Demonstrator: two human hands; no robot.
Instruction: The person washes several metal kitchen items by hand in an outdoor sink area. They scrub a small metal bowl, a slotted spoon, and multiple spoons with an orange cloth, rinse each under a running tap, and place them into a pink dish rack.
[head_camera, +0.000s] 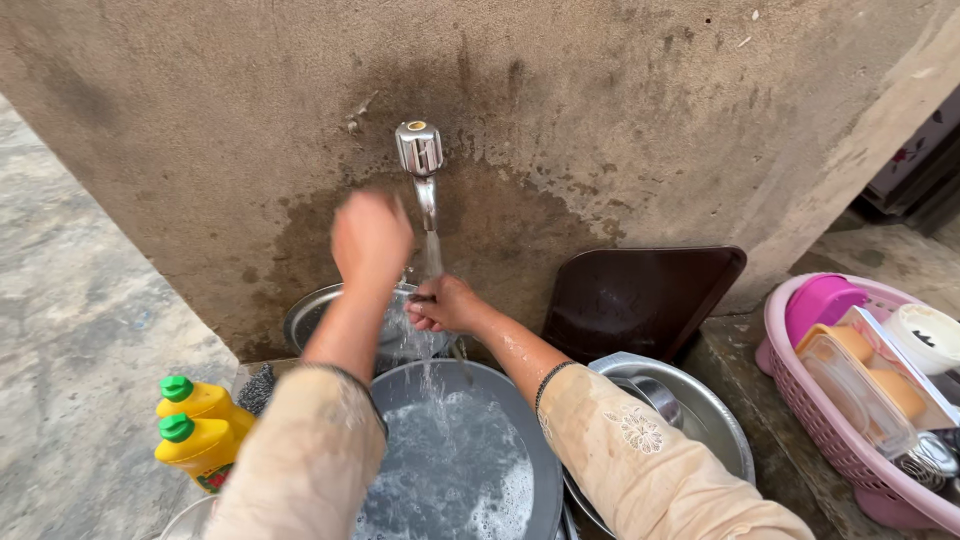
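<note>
Right hand is closed on a small dark item, seemingly a utensil, beneath the tap stream. Left hand, at ten o'clock, blurred; finger state indeterminable.

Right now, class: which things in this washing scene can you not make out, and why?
- Left hand: motion-blurred; grip unclear.
- Right hand: closed on a small dark item, hidden by fingers and water.
- Steel plate: mostly behind the left forearm.
- Pink basket: cut off at the right edge.
</note>
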